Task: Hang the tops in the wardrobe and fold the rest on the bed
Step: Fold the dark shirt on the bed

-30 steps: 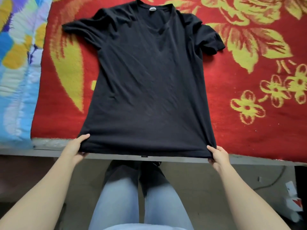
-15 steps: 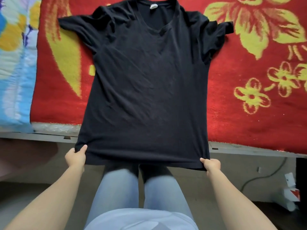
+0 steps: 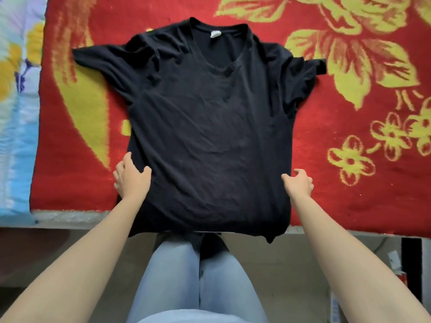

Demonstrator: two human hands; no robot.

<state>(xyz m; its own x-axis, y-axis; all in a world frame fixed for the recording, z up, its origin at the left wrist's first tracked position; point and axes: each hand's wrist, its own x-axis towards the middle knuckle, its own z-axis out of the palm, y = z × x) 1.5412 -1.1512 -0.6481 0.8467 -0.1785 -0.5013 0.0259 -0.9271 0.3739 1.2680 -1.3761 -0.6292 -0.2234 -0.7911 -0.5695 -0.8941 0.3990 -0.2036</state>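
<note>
The black V-neck T-shirt [image 3: 210, 136] lies flat on the red blanket with yellow flowers [image 3: 349, 197]. Its neck points away from the person and its bottom hem hangs off the near edge. The left hand [image 3: 131, 179] and right hand [image 3: 299, 184] are far apart, one touching each side of the shirt, but I cannot tell if they grip it.

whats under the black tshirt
The red and yellow flowered blanket lies under the black t-shirt; its hem hangs past the bed edge over the person's legs. Whether anything else sits beneath is hidden by the cloth.
</note>
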